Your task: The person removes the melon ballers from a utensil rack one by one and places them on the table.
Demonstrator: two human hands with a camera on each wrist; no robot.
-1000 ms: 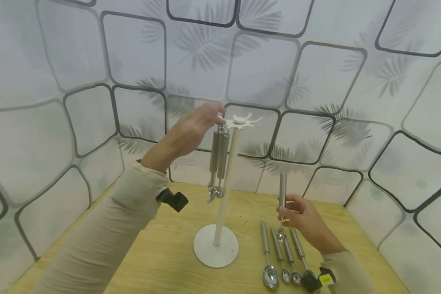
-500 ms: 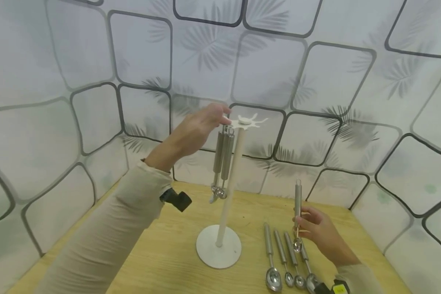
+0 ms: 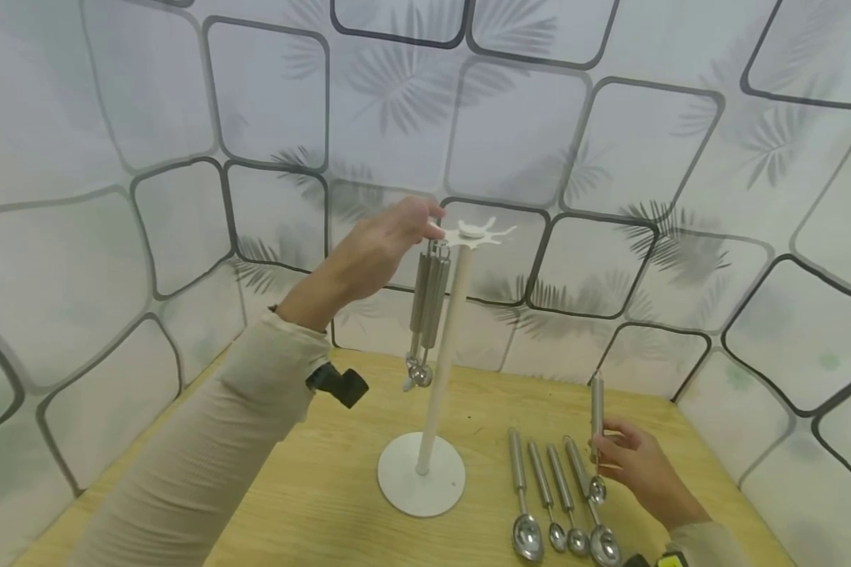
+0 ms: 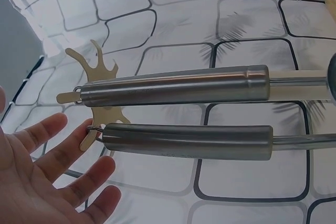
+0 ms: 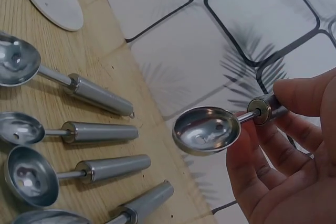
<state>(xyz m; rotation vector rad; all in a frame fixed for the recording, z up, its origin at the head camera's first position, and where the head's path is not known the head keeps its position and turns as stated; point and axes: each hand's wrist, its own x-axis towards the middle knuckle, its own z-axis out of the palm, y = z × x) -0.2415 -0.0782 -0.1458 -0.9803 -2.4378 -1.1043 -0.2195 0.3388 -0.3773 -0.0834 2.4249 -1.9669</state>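
My right hand grips the handle of a steel melon baller, held upright over the right side of the table. In the right wrist view its oval bowl points away from the thumb and fingers. My left hand reaches up to the white rack, fingertips right at one of its top hooks. Seen from the left wrist, the fingers are loosely spread, and one overlaps the hook. Two steel-handled tools, an upper one and a lower one, hang beside that hand.
Several melon ballers of different sizes, including a large one, lie in a row on the wooden table, bowls toward me. The rack's round base stands to their left. A patterned curtain closes in the back and sides.
My right hand has moved right and lower with the melon baller, passing above the row to its right side. The left hand has stayed at the hook.
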